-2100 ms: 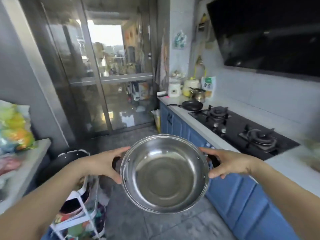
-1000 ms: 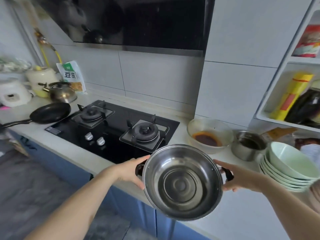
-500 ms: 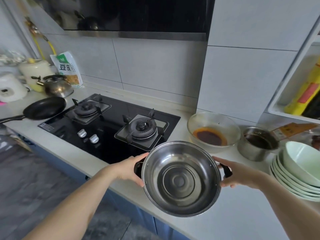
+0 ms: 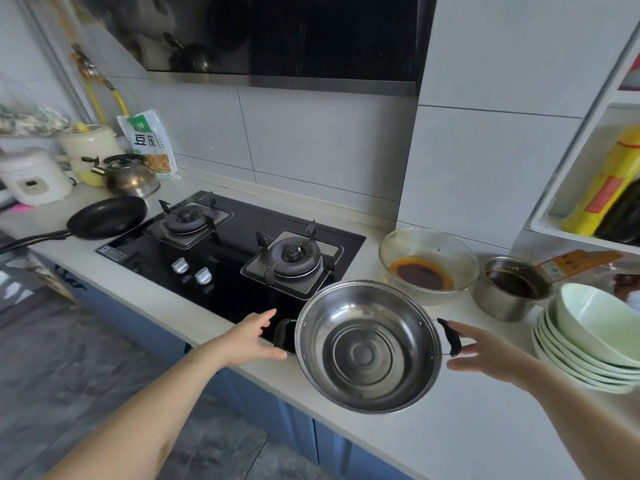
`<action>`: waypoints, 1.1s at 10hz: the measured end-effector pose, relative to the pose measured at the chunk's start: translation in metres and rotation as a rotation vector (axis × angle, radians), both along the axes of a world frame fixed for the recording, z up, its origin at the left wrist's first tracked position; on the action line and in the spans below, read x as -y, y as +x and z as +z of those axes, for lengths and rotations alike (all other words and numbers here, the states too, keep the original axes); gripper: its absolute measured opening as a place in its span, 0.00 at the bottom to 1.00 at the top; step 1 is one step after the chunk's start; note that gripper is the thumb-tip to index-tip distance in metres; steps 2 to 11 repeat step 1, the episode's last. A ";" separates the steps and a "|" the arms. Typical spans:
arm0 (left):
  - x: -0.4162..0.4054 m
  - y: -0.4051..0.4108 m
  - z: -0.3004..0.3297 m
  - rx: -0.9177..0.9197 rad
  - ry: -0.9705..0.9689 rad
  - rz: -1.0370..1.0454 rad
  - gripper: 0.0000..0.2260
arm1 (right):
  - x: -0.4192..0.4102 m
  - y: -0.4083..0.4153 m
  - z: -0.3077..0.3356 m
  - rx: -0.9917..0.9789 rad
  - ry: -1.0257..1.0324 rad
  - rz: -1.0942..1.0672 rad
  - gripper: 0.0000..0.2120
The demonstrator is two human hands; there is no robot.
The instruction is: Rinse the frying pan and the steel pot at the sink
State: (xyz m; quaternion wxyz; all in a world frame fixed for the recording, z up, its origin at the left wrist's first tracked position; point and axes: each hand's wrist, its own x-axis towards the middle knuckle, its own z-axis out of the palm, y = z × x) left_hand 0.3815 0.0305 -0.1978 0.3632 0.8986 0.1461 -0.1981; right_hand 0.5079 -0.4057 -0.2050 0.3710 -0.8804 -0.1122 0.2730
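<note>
— What can't you make out here?

— No sink shows anywhere. The shelf (image 4: 585, 216) at the far right is cut by the frame edge, and so is a yellow packet (image 4: 602, 181) on it. The frying pan's handle runs off the left edge. The underside of the steel pot (image 4: 369, 346) is hidden, so I cannot tell whether it rests on the countertop (image 4: 467, 434) or is just above it.

— Where is the pot?

— Near, at the counter's front edge, right of the gas hob (image 4: 235, 247), its bare inside facing the camera. The left hand (image 4: 247, 339) is beside its dark left handle, fingers straight and loosely together, not wrapped round it. The right hand (image 4: 485, 349) is by the right handle, fingers spread, thumb below; whether a fingertip touches the handle I cannot tell.

— And the frying pan (image 4: 107, 218)?

— Far left, by the hob's left edge, well apart from both hands.

— What crowds the area?

— A glass bowl (image 4: 429, 265) with reddish-brown sauce just behind the pot, a small steel cup (image 4: 509, 289) to its right, then a stack of pale green bowls (image 4: 588, 341). A kettle (image 4: 131, 174) stands beyond the pan.
</note>
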 end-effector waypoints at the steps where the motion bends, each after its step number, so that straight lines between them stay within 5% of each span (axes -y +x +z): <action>1: -0.010 -0.022 0.007 0.115 0.111 0.059 0.41 | -0.003 -0.015 0.005 0.113 -0.062 -0.134 0.40; 11: -0.010 -0.022 0.007 0.115 0.111 0.059 0.41 | -0.003 -0.015 0.005 0.113 -0.062 -0.134 0.40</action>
